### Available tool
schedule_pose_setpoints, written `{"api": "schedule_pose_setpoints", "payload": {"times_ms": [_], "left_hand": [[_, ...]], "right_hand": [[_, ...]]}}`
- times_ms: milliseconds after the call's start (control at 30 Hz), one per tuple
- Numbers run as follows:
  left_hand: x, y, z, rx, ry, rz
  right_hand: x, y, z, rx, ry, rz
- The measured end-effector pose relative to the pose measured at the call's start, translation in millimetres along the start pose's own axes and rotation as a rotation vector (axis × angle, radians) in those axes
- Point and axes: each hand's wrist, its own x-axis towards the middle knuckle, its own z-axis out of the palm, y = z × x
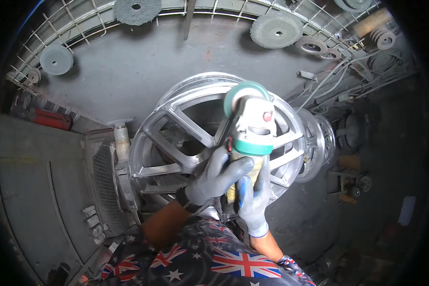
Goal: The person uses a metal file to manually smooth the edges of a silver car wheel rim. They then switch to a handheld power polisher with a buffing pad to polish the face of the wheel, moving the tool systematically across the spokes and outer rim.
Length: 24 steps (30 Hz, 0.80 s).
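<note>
Both of my hands wear grey gloves with blue on the fingers. They hold an angle grinder (256,117) with a pale head, a green collar and a yellowish wrapped handle. My left hand (217,177) is closed on the grinder's left side, just below the collar. Lower down, my right hand (255,204) grips the handle from the right. A round green disc (229,102) sits at the tool's far end, over a silver alloy wheel (150,138) with several spokes. Whether the disc touches the wheel, I cannot tell. The grinder hides part of the wheel's middle.
More silver wheels (326,138) stand to the right. Round grey discs (277,32) hang on a wire rack (88,29) along the back. Cables (333,78) lie coiled at the back right. A metal post (122,143) rises left of the wheel, and a red tool (51,118) lies farther left.
</note>
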Motion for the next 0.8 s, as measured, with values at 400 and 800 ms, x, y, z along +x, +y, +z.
{"api": "schedule_pose_setpoints", "payload": {"times_ms": [400, 800], "left_hand": [[-3, -4, -5, 0.054, -0.054, 0.012], [-1, -6, -6, 0.000, -0.053, 0.009]], "right_hand": [[0, 0, 0, -0.042, 0.028, 0.012], [0, 2, 1, -0.020, 0.004, 0.059]]}}
